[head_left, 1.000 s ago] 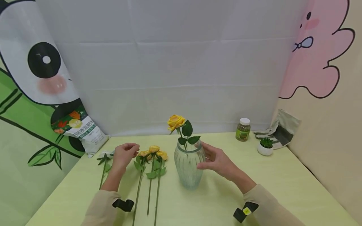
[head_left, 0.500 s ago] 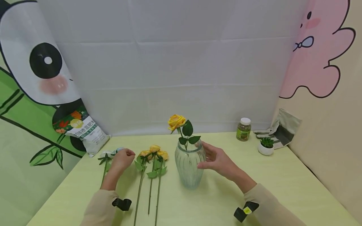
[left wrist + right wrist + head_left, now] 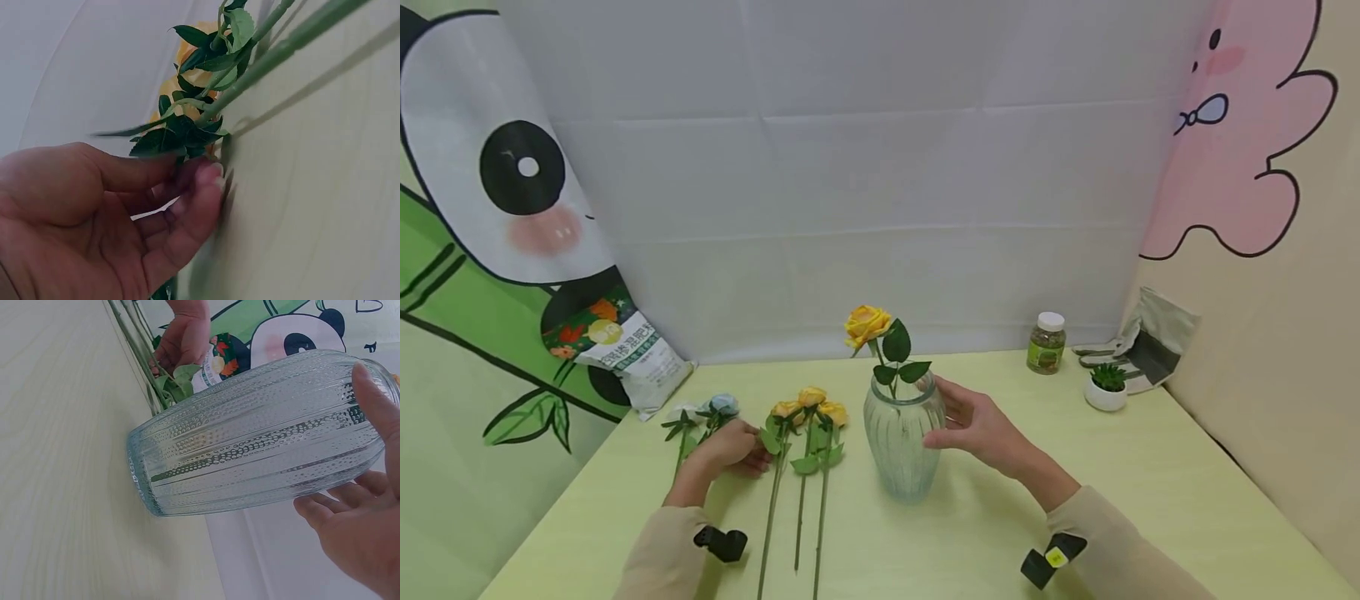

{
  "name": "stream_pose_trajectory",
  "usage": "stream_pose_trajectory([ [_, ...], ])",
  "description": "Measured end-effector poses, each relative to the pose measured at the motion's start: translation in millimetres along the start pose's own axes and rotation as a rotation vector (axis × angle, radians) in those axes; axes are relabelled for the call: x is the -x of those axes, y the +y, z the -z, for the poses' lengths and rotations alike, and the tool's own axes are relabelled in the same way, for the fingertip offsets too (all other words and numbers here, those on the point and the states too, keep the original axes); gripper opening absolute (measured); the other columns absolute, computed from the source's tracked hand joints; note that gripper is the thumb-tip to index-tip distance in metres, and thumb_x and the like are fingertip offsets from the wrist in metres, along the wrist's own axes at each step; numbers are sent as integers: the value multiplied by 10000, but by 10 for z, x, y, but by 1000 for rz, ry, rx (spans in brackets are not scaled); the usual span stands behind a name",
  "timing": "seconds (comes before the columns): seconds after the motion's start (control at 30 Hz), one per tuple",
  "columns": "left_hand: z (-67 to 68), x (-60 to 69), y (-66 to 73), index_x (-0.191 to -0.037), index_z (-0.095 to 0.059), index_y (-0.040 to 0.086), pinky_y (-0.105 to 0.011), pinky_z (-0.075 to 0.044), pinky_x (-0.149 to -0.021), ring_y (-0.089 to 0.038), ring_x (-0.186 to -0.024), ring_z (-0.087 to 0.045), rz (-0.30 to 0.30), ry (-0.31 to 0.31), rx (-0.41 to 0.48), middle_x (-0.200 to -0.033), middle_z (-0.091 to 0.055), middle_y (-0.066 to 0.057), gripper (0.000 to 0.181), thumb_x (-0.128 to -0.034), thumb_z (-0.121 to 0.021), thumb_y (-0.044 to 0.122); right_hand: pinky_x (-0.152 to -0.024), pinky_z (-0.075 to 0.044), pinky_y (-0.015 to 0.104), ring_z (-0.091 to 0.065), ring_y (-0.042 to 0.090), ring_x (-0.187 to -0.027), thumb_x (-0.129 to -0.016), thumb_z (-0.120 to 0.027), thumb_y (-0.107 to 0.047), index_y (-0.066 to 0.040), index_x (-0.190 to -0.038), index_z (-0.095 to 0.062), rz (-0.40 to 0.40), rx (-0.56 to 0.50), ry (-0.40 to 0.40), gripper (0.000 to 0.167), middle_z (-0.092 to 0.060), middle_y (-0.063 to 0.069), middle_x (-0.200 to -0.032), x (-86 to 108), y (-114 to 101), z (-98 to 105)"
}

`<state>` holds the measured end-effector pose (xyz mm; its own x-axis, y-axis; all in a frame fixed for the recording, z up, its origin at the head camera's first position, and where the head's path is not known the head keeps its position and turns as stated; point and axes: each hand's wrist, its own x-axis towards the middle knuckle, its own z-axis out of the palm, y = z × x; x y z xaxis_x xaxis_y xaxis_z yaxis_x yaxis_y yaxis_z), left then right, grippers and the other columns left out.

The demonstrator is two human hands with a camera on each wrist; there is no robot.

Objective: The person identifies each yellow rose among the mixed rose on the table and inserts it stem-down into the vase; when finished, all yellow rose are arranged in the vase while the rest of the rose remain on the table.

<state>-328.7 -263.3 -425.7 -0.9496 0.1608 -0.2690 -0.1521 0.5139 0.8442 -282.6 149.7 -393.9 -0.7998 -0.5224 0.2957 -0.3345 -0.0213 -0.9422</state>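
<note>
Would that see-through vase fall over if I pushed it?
The vase might tip: its base is narrower than its middle. It looks like glass, so it could break. Its bumpy sides may not be very slippery.

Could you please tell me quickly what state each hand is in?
Left hand: at the leaves of a yellow rose; whether it grips cannot be told.
Right hand: holding the glass vase by its side.

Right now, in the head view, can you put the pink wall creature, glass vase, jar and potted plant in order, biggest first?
1. Pink wall creature
2. Glass vase
3. Jar and potted plant: too alike to rank
</note>
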Motion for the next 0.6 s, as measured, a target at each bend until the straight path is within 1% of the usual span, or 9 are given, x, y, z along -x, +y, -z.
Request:
stream_pose_trajectory([
  [0.07,-2,-8,-16,-1145,-614,-150,-360,-611,-636,-202,-682,-662,-5,-3,30,-853,-661,-155,275,-1035,-409,-4,-1160,-297,480,-271,305,-1473,-876,-798,-148,-46,-1583,-239,1,11,0,908,-255,95,-1627,-6,-3,2],
  [0.17,-5,-23,-29,-1129,-627,-140,-339,-608,-619,-186,-669,-652,-13,-9,52,-851,-656,-143,257,-1027,-436,-2,-1149,-325,450,-287,303,-1467,-875,-800,-156,-47,-1585,-233,-6,24,4,915,-253,97,-1628,-11,-18,1],
  [0.27,-22,-40,-47,-1059,-641,-125,-317,-596,-599,-174,-643,-627,-16,-15,60,-803,-633,-127,234,-1009,-435,-25,-1146,-331,435,-288,305,-1467,-869,-806,-155,-38,-1585,-225,-18,25,5,930,-244,106,-1630,-5,-35,-7],
  [0.37,-36,-64,-74,-949,-641,-72,-287,-530,-541,-148,-580,-526,-20,-37,70,-719,-562,-84,221,-1006,-433,-22,-1144,-334,435,-286,310,-1467,-874,-801,-152,-36,-1585,-221,-22,22,1,926,-240,112,-1631,-5,-28,-8],
  [0.43,-34,-87,-96,-901,-609,-25,-269,-441,-513,-132,-551,-421,-33,-77,91,-707,-508,-61,233,-1024,-413,2,-1144,-335,432,-287,305,-1467,-875,-800,-151,-42,-1586,-224,-22,23,1,922,-244,106,-1630,-3,-25,-9],
  [0.53,-29,-130,-143,-891,-558,36,-247,-311,-507,-117,-535,-286,-45,-144,140,-712,-442,-32,248,-1049,-366,34,-1149,-327,433,-285,300,-1468,-875,-799,-152,-48,-1587,-226,-20,21,2,920,-249,96,-1630,1,-22,-9],
  [0.6,-26,-159,-175,-966,-577,42,-233,-270,-499,-101,-526,-246,-47,-188,182,-702,-406,-7,244,-1059,-353,54,-1152,-322,437,-282,295,-1470,-873,-802,-158,-49,-1587,-228,-21,22,6,923,-250,91,-1629,8,-22,-13],
])
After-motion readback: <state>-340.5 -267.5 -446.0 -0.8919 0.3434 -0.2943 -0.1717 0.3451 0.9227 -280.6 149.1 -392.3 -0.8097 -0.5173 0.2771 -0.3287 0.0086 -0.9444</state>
